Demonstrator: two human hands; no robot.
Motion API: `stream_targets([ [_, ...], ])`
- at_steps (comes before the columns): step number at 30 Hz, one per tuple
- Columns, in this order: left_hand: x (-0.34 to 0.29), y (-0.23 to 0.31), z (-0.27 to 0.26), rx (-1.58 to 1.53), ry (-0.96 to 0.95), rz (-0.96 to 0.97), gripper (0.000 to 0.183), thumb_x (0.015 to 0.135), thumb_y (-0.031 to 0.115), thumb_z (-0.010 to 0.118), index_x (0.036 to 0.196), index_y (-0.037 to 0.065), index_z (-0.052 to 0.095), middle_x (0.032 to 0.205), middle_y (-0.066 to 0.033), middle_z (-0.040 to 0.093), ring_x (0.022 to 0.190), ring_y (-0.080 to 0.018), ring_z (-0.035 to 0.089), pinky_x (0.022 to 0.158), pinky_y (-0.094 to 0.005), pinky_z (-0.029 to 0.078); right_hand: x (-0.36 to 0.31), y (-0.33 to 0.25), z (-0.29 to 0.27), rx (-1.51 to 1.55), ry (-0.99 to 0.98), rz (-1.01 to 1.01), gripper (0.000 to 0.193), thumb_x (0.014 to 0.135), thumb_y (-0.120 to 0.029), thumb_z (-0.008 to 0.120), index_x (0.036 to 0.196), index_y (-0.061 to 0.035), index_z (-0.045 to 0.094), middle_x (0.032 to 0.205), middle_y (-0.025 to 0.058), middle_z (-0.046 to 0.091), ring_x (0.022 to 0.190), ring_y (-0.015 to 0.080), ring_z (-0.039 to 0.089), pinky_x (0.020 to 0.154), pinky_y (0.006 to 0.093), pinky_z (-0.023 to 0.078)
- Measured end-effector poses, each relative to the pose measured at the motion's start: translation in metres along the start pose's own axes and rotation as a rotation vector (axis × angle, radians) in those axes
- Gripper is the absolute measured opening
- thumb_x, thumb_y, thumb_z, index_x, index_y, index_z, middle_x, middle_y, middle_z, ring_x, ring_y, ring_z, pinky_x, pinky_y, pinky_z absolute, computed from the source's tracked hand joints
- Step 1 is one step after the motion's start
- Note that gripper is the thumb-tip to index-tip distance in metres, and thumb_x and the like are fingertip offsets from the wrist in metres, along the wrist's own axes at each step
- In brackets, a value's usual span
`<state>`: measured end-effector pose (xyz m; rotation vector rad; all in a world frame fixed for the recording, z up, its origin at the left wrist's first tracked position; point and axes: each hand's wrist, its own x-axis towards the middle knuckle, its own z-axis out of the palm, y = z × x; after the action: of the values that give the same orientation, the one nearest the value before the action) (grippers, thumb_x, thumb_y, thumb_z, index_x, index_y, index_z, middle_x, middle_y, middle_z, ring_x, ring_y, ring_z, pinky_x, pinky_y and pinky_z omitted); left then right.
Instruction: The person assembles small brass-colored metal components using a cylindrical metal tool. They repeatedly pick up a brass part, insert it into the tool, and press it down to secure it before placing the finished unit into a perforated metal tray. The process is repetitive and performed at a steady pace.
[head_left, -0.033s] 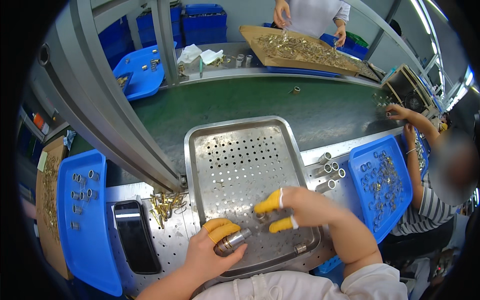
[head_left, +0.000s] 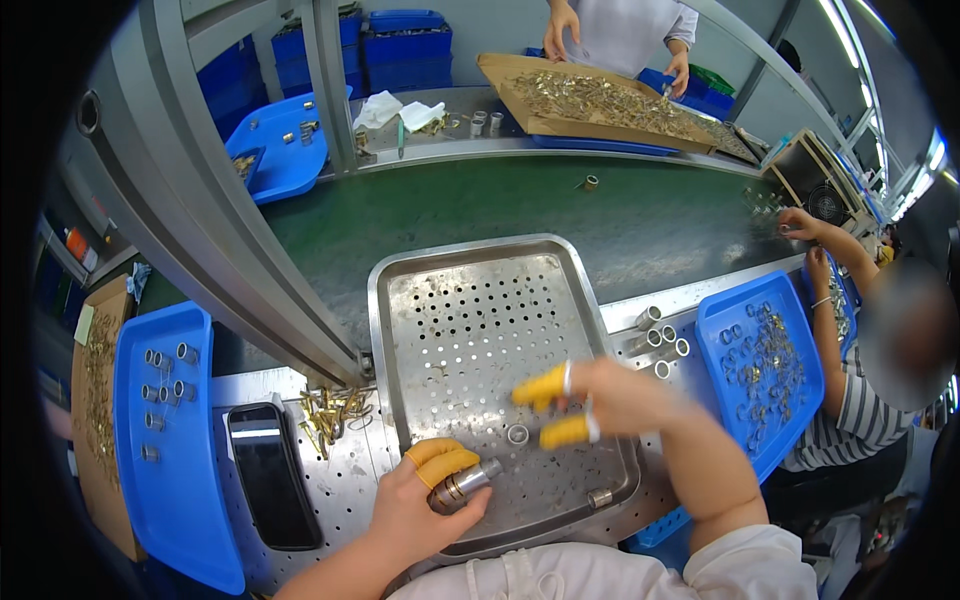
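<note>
Here | left hand (head_left: 418, 500): fingers clamped on metal cylinder (head_left: 462, 486) | right hand (head_left: 628, 400): fingers apart, near small ring (head_left: 517, 434) on perforated tray (head_left: 480, 375)

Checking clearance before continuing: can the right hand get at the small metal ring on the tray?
Probably yes. The right hand, blurred but with fingers parted, is just right of the ring; nothing visible stands between them. The left hand, holding a metal cylinder, sits clear.

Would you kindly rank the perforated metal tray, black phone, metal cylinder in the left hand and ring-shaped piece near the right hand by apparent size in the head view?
1. Perforated metal tray
2. Black phone
3. Metal cylinder, partly covered by the left hand
4. Ring-shaped piece
</note>
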<state>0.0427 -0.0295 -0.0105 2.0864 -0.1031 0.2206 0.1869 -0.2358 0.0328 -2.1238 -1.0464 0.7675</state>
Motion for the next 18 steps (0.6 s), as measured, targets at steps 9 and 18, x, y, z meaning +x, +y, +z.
stream_targets([
  [9,0.001,0.0,-0.001,0.003,0.013,0.005,0.028,0.061,0.011,0.072,0.086,0.004,0.061,0.09,-0.0095,0.058,0.077,-0.0215,0.06,0.066,-0.0277,0.049,0.096,0.145,-0.172,-0.696,0.834,0.465,0.02,0.077,-0.016,0.062,0.095,-0.0068,0.062,0.09,0.0145,0.064,0.084,0.0296,0.061,0.074,0.0363,0.048],
  [18,0.002,-0.004,-0.001,-0.044,0.052,0.007,0.03,0.06,0.008,0.072,0.087,0.004,0.061,0.091,-0.0096,0.058,0.074,-0.0183,0.059,0.061,-0.0253,0.048,0.123,0.165,-0.172,-0.93,0.718,0.503,0.013,0.072,-0.015,0.064,0.084,-0.0112,0.063,0.099,0.0108,0.058,0.091,0.0266,0.058,0.073,0.0384,0.049],
])
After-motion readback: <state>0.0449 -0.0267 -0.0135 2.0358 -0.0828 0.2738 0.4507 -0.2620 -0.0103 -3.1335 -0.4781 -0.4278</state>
